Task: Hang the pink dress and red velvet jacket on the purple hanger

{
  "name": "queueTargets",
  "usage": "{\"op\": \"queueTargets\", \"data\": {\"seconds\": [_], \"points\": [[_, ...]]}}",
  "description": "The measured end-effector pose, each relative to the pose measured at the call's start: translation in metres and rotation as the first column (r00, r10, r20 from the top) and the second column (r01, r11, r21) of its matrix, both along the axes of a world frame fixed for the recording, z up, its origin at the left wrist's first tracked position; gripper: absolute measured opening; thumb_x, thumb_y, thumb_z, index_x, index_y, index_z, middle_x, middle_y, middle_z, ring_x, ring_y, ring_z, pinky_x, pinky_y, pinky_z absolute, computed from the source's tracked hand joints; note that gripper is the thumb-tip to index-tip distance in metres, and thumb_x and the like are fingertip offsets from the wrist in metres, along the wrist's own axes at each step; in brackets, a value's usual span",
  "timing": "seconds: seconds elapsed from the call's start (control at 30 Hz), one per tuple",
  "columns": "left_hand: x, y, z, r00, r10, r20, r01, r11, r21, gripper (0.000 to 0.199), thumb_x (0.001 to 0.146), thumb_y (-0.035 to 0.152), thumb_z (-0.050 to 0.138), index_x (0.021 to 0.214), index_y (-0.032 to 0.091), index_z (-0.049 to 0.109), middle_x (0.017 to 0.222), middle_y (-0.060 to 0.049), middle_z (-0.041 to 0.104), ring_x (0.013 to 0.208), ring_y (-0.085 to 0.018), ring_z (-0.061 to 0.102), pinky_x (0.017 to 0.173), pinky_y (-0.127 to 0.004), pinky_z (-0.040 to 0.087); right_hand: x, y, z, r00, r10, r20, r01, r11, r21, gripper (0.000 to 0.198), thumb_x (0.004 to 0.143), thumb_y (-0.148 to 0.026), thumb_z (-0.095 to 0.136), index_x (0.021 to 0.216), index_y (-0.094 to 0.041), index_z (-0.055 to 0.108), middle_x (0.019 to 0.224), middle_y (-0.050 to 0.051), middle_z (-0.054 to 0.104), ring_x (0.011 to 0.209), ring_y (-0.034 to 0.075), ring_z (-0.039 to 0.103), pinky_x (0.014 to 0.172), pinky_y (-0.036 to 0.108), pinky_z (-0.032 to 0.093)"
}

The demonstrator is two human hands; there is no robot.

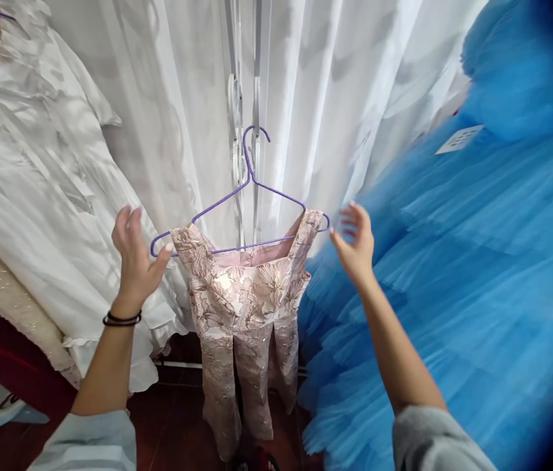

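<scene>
A pink dress with a raised floral pattern and wide shoulder straps hangs in front of me on a purple hanger. The hanger's hook is up against a metal upright. My left hand is at the hanger's left end, fingers apart, its thumb close to the left strap; whether it touches is hard to tell. On the other side my right hand is beside the hanger's right end, fingers spread and slightly curled, holding nothing.
White garments hang along the left, with a dark red cloth below them. A full blue tulle dress with a white tag fills the right. White curtains hang behind. The floor is dark red tile.
</scene>
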State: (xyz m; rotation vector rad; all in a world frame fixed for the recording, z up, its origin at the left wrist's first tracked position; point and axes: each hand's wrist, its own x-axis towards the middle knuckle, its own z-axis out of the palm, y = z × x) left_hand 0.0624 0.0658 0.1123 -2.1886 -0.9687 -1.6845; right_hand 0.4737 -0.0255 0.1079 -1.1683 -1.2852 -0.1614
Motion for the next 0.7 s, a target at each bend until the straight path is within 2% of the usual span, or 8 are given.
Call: {"op": "queueTargets", "data": {"seconds": [0.03,0.13,0.2,0.27,0.4,0.57,0.63,0.7], "points": [[0.007,0.001,0.019,0.994,-0.006,-0.113,0.004,1.000,-0.020,0.065,0.091,0.052,0.052,0.147,0.019,0.041,0.154,-0.015,0.036,0.146,-0.032,0.028,0.122,-0.046,0.020,0.015,0.014,0.021,0.996,-0.049,0.068,0.049,0.999,-0.002,0.067,0.075,-0.046,0.072,0.133,-0.022,0.050,0.132,0.013,0.058,0.118,0.026,0.055,0.095,0.041,0.050],[0.022,0.004,0.045,0.954,-0.007,-0.301,-0.043,0.987,-0.157,0.044,0.096,0.049,0.040,0.106,0.018,0.069,0.111,-0.012,0.068,0.113,-0.028,0.057,0.102,-0.038,0.041,0.042,0.045,0.060,0.953,0.246,0.175,-0.175,0.922,-0.347,0.057,0.073,-0.066,0.066,0.097,-0.015,0.067,0.098,0.011,0.069,0.096,0.024,0.061,0.083,0.037,0.051],[0.019,0.009,0.044,0.952,0.017,-0.306,-0.092,0.968,-0.232,0.046,0.096,0.050,0.038,0.088,0.018,0.070,0.087,-0.008,0.069,0.092,-0.024,0.060,0.082,-0.032,0.045,0.047,0.051,0.064,0.892,0.443,0.089,-0.342,0.791,-0.507,0.063,0.073,-0.075,0.060,0.076,-0.013,0.064,0.074,0.006,0.065,0.075,0.018,0.059,0.074,0.032,0.050],[0.005,0.016,0.036,0.972,0.004,-0.235,-0.080,0.946,-0.315,0.045,0.094,0.051,0.043,0.085,0.015,0.069,0.077,-0.005,0.065,0.080,-0.020,0.058,0.071,-0.027,0.042,0.048,0.047,0.059,0.862,0.508,-0.002,-0.434,0.734,-0.522,0.065,0.071,-0.078,0.060,0.070,-0.013,0.061,0.066,0.003,0.060,0.067,0.014,0.055,0.069,0.028,0.048],[-0.032,0.035,0.008,0.992,-0.079,0.102,0.120,0.851,-0.511,0.053,0.086,0.060,0.055,0.087,0.009,0.069,0.073,-0.001,0.064,0.071,-0.015,0.055,0.066,-0.024,0.043,0.047,0.031,0.045,0.876,0.478,-0.066,-0.445,0.749,-0.491,0.065,0.068,-0.078,0.064,0.066,-0.014,0.057,0.062,0.000,0.053,0.061,0.010,0.051,0.061,0.024,0.044],[-0.047,0.044,-0.047,0.848,-0.021,0.529,0.407,0.665,-0.627,0.070,0.060,0.074,0.072,0.088,0.010,0.068,0.067,-0.003,0.066,0.060,-0.016,0.058,0.056,-0.027,0.050,0.041,0.034,0.036,0.887,0.460,0.023,-0.403,0.800,-0.445,0.065,0.073,-0.079,0.059,0.061,-0.015,0.053,0.062,0.000,0.050,0.058,0.009,0.049,0.056,0.022,0.041],[-0.040,0.044,-0.075,0.773,0.027,0.634,0.489,0.611,-0.623,0.071,0.048,0.068,0.081,0.088,0.011,0.067,0.068,-0.004,0.067,0.060,-0.017,0.060,0.055,-0.026,0.050,0.035,0.040,0.024,0.876,0.481,0.029,-0.403,0.766,-0.501,0.064,0.073,-0.076,0.061,0.055,-0.016,0.050,0.057,-0.001,0.048,0.055,0.009,0.048,0.054,0.022,0.038],[-0.027,0.044,-0.106,0.730,0.037,0.683,0.544,0.573,-0.613,0.072,0.042,0.056,0.087,0.095,0.012,0.066,0.078,-0.006,0.071,0.066,-0.017,0.063,0.059,-0.025,0.051,0.026,0.045,0.001,0.873,0.467,-0.137,-0.461,0.701,-0.544,0.061,0.068,-0.071,0.068,0.053,-0.016,0.049,0.051,-0.002,0.045,0.053,0.009,0.046,0.053,0.022,0.035]]}}
